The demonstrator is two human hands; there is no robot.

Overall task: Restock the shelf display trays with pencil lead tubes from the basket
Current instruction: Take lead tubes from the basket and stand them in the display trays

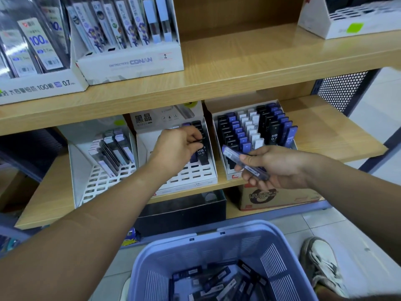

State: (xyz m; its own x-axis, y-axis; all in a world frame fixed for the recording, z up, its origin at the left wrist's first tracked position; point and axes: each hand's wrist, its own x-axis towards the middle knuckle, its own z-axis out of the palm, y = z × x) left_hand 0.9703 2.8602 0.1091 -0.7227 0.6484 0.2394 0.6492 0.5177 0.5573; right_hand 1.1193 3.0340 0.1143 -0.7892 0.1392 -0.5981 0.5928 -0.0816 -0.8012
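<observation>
Head view: left hand point(178, 146) reaches into the middle display tray point(195, 179) on the lower shelf point(325, 131). Its fingertips pinch a black lead tube point(201, 140) in the tray's far right column, by the tubes marked HB 0.5. Can't tell if that tube is seated in its slot or only partway in.

Right hand point(280, 168) has fingers and thumb curled round a small bundle of blue lead tubes point(240, 158). It holds them just in front of the right display tray point(233, 175), apparently not touching it. That tray looks close to full, with black, blue and white columns.

Middle tray shows many bare slots toward the near edge. Left display tray point(97, 183) holds only a few leaning tubes.

Basket point(217, 246) sits near, below both hands, with more loose tubes point(217, 279) lying flat in the bottom. A shoe point(321, 263) is just to its right.

Step in hand, as I judge it: slotting one black tube into the middle tray, restock partway done.

Next move likely calls for pressing that tube upright into its slot, letting go, then taking one blue tube from the right-hand bundle. Colour and grade should match the column, and the neighbouring tubes shouldn't get knocked.
</observation>
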